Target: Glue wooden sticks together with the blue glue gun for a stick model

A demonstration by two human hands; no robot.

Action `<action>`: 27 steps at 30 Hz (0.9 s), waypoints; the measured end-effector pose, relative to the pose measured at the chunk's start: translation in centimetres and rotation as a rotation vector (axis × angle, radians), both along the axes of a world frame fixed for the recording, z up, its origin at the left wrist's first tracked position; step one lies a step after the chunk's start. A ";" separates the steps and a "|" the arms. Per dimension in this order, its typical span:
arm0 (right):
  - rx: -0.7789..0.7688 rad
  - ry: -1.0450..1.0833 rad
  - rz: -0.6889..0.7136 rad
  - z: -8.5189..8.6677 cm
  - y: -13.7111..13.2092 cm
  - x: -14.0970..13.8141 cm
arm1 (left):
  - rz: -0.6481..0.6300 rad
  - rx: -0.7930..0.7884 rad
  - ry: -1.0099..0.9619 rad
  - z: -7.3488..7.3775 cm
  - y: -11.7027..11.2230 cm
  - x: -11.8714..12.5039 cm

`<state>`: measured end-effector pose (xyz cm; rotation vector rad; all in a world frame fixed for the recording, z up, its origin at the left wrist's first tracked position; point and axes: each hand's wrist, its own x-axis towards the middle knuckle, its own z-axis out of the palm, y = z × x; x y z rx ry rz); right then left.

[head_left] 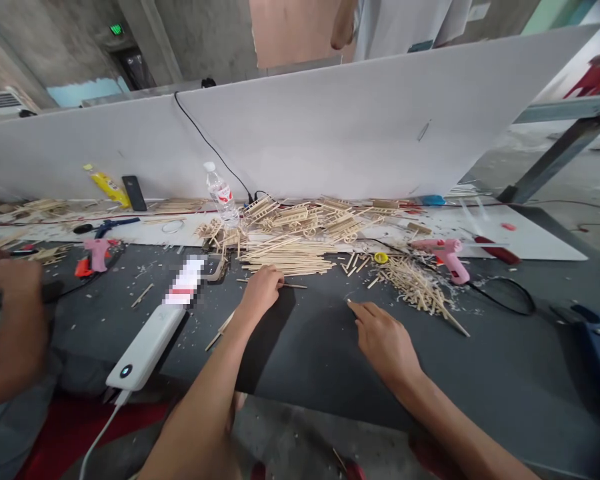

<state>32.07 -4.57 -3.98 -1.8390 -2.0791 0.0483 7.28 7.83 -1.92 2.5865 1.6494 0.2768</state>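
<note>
My left hand (264, 288) is closed with its fingers curled on a thin wooden stick (295, 287), whose ends stick out on both sides just above the dark tabletop. Beyond it lies a pile of long wooden sticks (290, 259). My right hand (387, 340) is pinched shut near the middle of the table, and a small pale end of what looks like a short stick piece (349, 302) pokes out at the fingertips. To its right is a heap of short stick pieces (415, 283). Two more sticks (220, 332) lie partly behind my left forearm.
Small assembled wooden frames (325, 217) are stacked at the back beside a water bottle (222, 193). A pink glue gun (445, 257) lies right; another pink glue gun (99, 255) lies left. A white power bank (147, 347) is at left. A co-worker's hand (15, 277) is far left.
</note>
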 end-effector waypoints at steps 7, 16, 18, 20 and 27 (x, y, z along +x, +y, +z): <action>-0.017 -0.069 0.002 0.2 0.6 0.6 | 0.139 0.282 -0.040 2.5 1.0 -0.5; 0.037 -0.004 0.056 1.2 -0.9 0.7 | -0.044 0.111 -0.031 0.9 2.7 0.8; 0.018 0.045 0.094 1.7 -1.4 0.8 | -0.043 0.117 -0.025 0.5 2.2 1.0; -0.007 0.070 0.122 2.0 -1.9 0.6 | -0.040 0.090 -0.017 0.3 1.8 1.0; 0.007 0.006 0.117 0.5 -2.1 -0.1 | -0.069 0.011 -0.044 -0.1 2.0 0.2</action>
